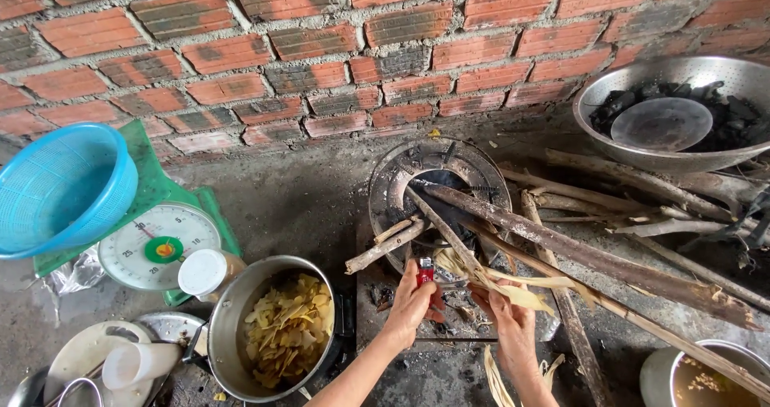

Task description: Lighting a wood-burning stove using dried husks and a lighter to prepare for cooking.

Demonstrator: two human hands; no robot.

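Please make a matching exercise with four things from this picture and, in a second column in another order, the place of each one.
Things:
1. red lighter
2. blue basket
3. steel pot of yellow slices
4. large metal bowl of charcoal

Places:
A. on the green kitchen scale, at the far left
B. at the upper right, by the brick wall
C. in the left hand, in front of the stove
D. low in the picture, just right of the scale

The right hand holds dry husk strips beside the lighter.

Pairs: 1-C, 2-A, 3-D, 4-B
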